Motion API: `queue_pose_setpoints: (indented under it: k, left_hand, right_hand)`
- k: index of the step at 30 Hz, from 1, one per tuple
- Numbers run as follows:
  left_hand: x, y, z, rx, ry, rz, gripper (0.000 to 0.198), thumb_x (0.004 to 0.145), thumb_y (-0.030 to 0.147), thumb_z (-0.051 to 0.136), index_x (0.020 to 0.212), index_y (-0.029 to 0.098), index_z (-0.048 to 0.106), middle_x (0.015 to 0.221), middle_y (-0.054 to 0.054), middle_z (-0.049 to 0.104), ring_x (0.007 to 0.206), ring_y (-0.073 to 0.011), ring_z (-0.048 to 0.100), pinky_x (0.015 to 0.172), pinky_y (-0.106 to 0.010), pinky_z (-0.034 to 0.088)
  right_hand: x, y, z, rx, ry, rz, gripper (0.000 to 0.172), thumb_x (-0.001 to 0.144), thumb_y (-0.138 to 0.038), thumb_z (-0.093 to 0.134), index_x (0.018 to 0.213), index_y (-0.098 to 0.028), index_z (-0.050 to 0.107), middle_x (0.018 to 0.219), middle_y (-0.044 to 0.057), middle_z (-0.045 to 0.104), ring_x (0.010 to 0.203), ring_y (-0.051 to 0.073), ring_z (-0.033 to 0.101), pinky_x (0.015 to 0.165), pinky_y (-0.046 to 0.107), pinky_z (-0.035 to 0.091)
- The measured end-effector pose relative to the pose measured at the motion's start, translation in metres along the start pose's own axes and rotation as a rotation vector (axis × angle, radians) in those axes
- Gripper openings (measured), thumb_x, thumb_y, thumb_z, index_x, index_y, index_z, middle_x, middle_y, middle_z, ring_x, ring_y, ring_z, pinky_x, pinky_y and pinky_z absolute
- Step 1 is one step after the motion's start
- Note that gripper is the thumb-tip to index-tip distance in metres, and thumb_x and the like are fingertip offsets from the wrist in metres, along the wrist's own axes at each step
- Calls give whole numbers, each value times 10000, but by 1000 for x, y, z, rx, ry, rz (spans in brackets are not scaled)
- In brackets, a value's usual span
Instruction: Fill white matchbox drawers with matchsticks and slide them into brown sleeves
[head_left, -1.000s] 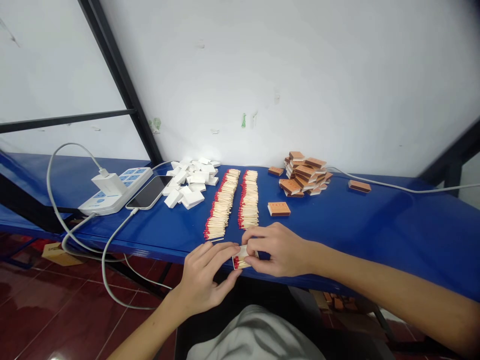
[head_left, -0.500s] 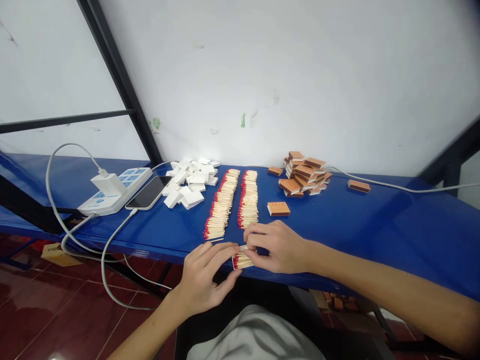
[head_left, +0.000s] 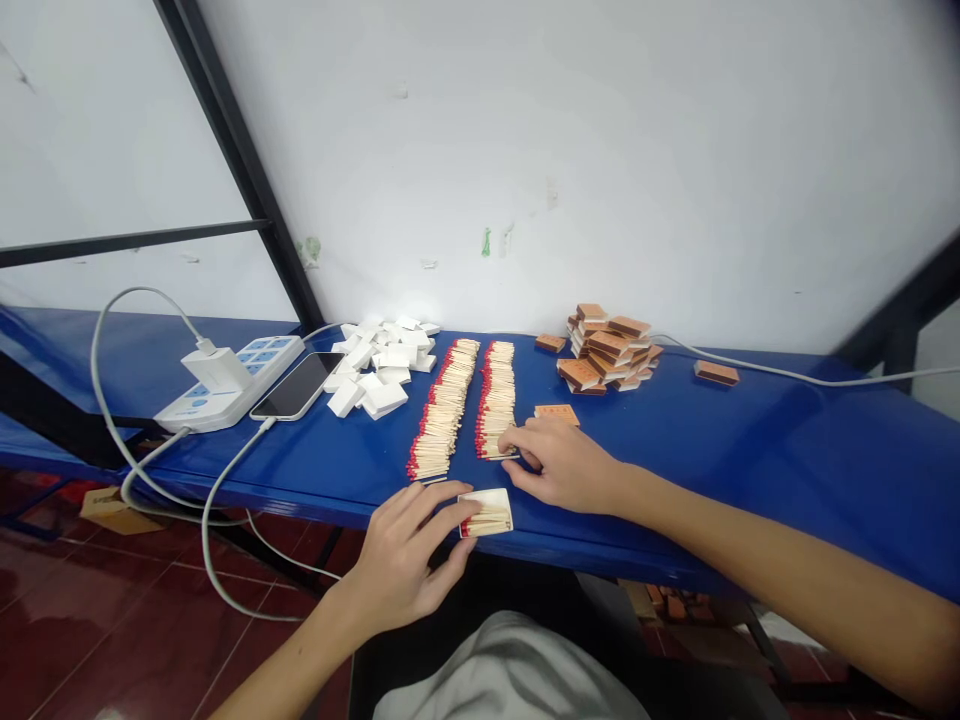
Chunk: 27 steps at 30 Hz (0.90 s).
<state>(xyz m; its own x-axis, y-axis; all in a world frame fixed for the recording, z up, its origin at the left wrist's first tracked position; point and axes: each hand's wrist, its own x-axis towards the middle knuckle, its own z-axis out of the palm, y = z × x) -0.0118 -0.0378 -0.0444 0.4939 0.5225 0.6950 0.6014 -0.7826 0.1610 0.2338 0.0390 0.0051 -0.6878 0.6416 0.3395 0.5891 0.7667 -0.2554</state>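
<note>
Near the table's front edge, my left hand (head_left: 418,540) grips the left end of a small white matchbox tray (head_left: 495,498), thumb below and fingers above. Red-tipped matches (head_left: 489,521) lie in the tray's near part; its white bottom shows behind them. My right hand (head_left: 559,460) is at the near end of the right row of matches (head_left: 496,395), thumb and forefinger closed around matches there, partly hidden by the fingers. A longer left row of matches (head_left: 442,415) runs beside it. Just behind my right hand lies a brown matchbox (head_left: 556,412), partly covered.
White empty trays (head_left: 382,360) are heaped at the back left, beside a phone (head_left: 296,385) and a power strip (head_left: 232,385) with cables. Brown matchboxes (head_left: 611,350) are piled at the back right. A single matchbox (head_left: 716,373) lies farther right, by a cable (head_left: 810,378).
My right hand has left the tray and moved back to the right row of matches. My left hand stays on the tray, whose inside is now more exposed.
</note>
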Motion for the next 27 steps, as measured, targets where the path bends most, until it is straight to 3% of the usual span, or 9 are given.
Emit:
queue_pose_setpoints:
  k: [3, 7, 11, 17, 27]
  left_hand:
    - [0, 0, 0, 13, -6, 8, 306, 922, 161, 610, 1226, 187, 619, 1202, -101, 698, 1015, -227, 665, 874, -374, 523]
    - [0, 1, 0, 26, -21, 10, 332, 927, 171, 603, 1259, 176, 602, 1209, -105, 693, 1008, -230, 656, 878, -378, 524]
    - [1, 2, -2, 28, -54, -9, 296, 934, 176, 584, 1228, 178, 613, 1215, -107, 688, 998, -234, 649, 873, -384, 525]
    - [2, 0, 0, 9, -22, -4, 311, 925, 179, 600, 1236, 178, 603, 1179, -99, 707, 977, -226, 657, 852, -367, 527]
    - [0, 0, 3, 21, 35, 41, 308, 895, 192, 626, 1203, 180, 619, 1143, -104, 728, 881, -225, 660, 752, -361, 505]
  right_hand:
    - [2, 5, 0, -13, -59, -26, 106, 928, -229, 577, 932, -169, 664, 620, -32, 566, 601, 128, 470, 792, 323, 314]
    - [1, 7, 3, 3, -72, -56, 168, 957, -225, 541, 945, -166, 698, 646, -17, 627, 577, 120, 489, 809, 328, 326]
    - [0, 5, 6, -13, -66, -70, 176, 956, -216, 546, 921, -168, 711, 641, -9, 635, 589, 131, 516, 769, 304, 356]
    - [-1, 5, 5, -2, 46, -73, 118, 921, -189, 579, 892, -174, 692, 675, -4, 634, 629, 128, 559, 638, 251, 339]
    - [-2, 5, 3, -36, 46, -9, 86, 891, -212, 606, 923, -180, 678, 688, -12, 626, 617, 123, 546, 614, 248, 319]
